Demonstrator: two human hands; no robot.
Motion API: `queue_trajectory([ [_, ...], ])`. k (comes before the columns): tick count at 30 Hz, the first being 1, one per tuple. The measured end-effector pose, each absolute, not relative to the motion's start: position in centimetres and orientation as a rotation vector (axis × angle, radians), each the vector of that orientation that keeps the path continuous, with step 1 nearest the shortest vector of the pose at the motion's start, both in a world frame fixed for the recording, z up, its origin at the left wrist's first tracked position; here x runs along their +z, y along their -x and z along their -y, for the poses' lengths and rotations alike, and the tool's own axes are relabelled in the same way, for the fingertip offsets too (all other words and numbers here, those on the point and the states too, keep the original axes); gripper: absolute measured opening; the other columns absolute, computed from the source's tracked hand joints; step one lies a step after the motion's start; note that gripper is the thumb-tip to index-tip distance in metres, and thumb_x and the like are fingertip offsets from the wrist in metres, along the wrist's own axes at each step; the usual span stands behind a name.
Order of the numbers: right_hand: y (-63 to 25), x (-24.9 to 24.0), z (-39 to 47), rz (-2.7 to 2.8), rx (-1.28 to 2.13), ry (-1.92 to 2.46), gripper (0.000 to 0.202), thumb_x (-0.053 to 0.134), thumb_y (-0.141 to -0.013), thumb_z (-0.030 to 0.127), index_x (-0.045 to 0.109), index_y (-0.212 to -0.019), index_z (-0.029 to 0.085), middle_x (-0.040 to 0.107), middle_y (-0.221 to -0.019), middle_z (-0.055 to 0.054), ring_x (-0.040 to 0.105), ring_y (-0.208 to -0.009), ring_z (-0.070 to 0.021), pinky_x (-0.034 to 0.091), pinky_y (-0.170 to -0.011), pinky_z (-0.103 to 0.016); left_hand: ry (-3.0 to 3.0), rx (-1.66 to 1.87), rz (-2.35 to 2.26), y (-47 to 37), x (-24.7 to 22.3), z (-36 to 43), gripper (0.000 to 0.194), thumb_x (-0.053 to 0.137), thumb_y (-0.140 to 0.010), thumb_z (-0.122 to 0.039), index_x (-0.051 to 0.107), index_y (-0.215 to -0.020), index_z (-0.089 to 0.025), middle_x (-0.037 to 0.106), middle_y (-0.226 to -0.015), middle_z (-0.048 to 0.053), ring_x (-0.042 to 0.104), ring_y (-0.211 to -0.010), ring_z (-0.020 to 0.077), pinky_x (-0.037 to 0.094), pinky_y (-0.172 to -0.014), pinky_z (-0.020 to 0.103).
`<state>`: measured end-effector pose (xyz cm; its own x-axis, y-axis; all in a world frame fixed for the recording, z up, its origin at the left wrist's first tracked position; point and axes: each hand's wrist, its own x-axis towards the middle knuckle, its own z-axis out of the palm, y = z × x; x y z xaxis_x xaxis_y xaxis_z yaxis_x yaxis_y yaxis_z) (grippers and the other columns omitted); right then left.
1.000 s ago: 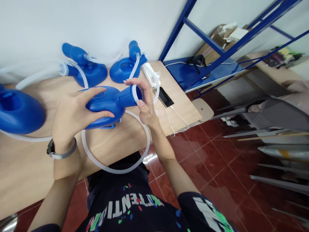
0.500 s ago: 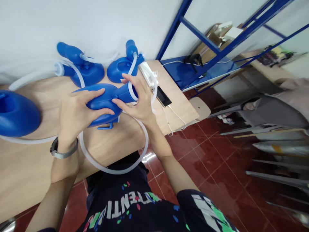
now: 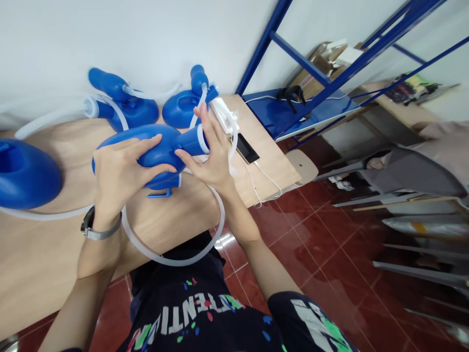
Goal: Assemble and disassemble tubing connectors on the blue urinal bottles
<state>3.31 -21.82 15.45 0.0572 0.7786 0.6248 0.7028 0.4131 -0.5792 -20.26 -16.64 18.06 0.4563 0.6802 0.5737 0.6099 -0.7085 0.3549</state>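
Head view: both hands (image 3: 120,168) (image 3: 212,156) grip blue bottle (image 3: 161,146) above table (image 3: 176,215).

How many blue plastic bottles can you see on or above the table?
4. One held in both hands, two at the back by the wall, and one cut off at the left edge. More may lie outside the frame.

Small workshop or storeroom, shown by a wooden table (image 3: 44,254) loaded with identical blue plastic bottles (image 3: 29,171), blue metal shelving (image 3: 311,105) stacked with cardboard boxes (image 3: 322,54), red tiled floor (image 3: 322,244)
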Motion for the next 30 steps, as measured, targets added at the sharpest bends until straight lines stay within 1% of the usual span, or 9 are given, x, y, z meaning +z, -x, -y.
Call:
queue_trajectory([
  [3, -3.4, 14.8, 21.5, 1.601, 0.218, 1.248, 0.098, 0.072, -0.098, 0.065, 0.017, -0.175, 0.041, 0.056, -0.159, -0.007, 0.041, -0.163, -0.0355, 0.032, -0.137, -0.066, -2.578, 1.093, -1.144, 20.1, 18.0, 16.7, 0.061, 0.082, -0.087, -0.069, 0.078, -0.136, -0.034, 0.082, -0.104, 0.004, 0.078, -0.105, 0.0311, 0.057, -0.106, 0.049],
  [7, -3.3, 14.3, 21.1, 1.579, 0.268, 1.223, 0.104, 0.072, -0.099, 0.064, 0.008, -0.176, 0.039, 0.063, -0.146, -0.007, 0.057, -0.15, -0.0314, 0.042, -0.133, -0.059, -2.553, 1.136, -1.13, 19.9, 17.9, 16.8, 0.066, 0.081, -0.083, -0.077, 0.08, -0.132, -0.033, 0.084, -0.109, 0.002, 0.079, -0.104, 0.0296, 0.059, -0.104, 0.048],
  [11, -3.3, 14.4, 21.1, 1.553, 0.336, 1.156, 0.103, 0.066, -0.097, 0.075, 0.012, -0.175, 0.035, 0.065, -0.14, -0.008, 0.067, -0.136, -0.0288, 0.049, -0.128, -0.054, -2.512, 1.19, -1.068, 20.1, 18.1, 17.0, 0.067, 0.083, -0.081, -0.077, 0.081, -0.129, -0.031, 0.084, -0.116, 0.003, 0.08, -0.103, 0.0274, 0.061, -0.101, 0.044],
  [13, -3.3, 14.4, 21.0, 1.515, 0.413, 1.012, 0.104, 0.064, -0.093, 0.082, 0.018, -0.174, 0.036, 0.066, -0.136, -0.006, 0.069, -0.134, -0.03, 0.05, -0.126, -0.056, -2.493, 1.156, -1.077, 20.3, 18.5, 17.1, 0.066, 0.085, -0.08, -0.075, 0.081, -0.129, -0.03, 0.084, -0.12, 0.003, 0.08, -0.107, 0.0285, 0.06, -0.105, 0.045],
  [16, -3.2, 14.1, 20.7, 1.383, 0.639, 0.771, 0.105, 0.067, -0.088, 0.085, 0.025, -0.172, 0.038, 0.068, -0.133, -0.006, 0.07, -0.135, -0.0342, 0.051, -0.124, -0.061, -2.419, 1.012, -1.161, 20.2, 19.1, 17.2, 0.065, 0.09, -0.078, -0.068, 0.081, -0.13, -0.031, 0.082, -0.127, 0.004, 0.078, -0.116, 0.0312, 0.058, -0.11, 0.046],
  [20, -2.5, 13.6, 20.1, 1.041, 0.865, 0.648, 0.1, 0.045, -0.094, 0.092, 0.034, -0.169, 0.027, 0.076, -0.122, -0.008, 0.069, -0.137, -0.0348, 0.047, -0.126, -0.064, -2.316, 0.843, -1.203, 19.2, 19.4, 17.2, 0.068, 0.095, -0.072, -0.064, 0.082, -0.13, -0.031, 0.082, -0.126, 0.004, 0.078, -0.115, 0.0331, 0.059, -0.108, 0.045],
  [23, -1.8, 13.5, 19.8, 0.949, 0.937, 0.763, 0.103, 0.041, -0.091, 0.097, 0.042, -0.164, 0.025, 0.079, -0.115, -0.009, 0.068, -0.137, -0.0343, 0.051, -0.121, -0.06, -2.287, 0.807, -1.21, 18.6, 19.3, 17.3, 0.068, 0.095, -0.071, -0.063, 0.082, -0.13, -0.033, 0.083, -0.123, 0.003, 0.079, -0.112, 0.0334, 0.06, -0.108, 0.046],
  [26, -1.2, 13.4, 19.7, 0.894, 0.892, 0.853, 0.106, 0.042, -0.087, 0.101, 0.04, -0.165, 0.029, 0.079, -0.109, -0.009, 0.071, -0.129, -0.0346, 0.058, -0.111, -0.057, -2.283, 0.802, -1.216, 18.4, 19.1, 17.4, 0.067, 0.094, -0.072, -0.062, 0.081, -0.131, -0.032, 0.082, -0.125, 0.004, 0.078, -0.114, 0.0344, 0.059, -0.108, 0.047],
  [30, -0.9, 13.4, 19.4, 0.834, 0.803, 0.748, 0.093, 0.046, -0.095, 0.089, 0.03, -0.168, 0.033, 0.073, -0.091, -0.004, 0.076, -0.113, -0.0335, 0.062, -0.099, -0.057, -2.289, 0.794, -1.216, 18.5, 19.0, 17.5, 0.067, 0.093, -0.074, -0.063, 0.081, -0.132, -0.032, 0.082, -0.128, 0.005, 0.078, -0.117, 0.0353, 0.059, -0.11, 0.048],
])
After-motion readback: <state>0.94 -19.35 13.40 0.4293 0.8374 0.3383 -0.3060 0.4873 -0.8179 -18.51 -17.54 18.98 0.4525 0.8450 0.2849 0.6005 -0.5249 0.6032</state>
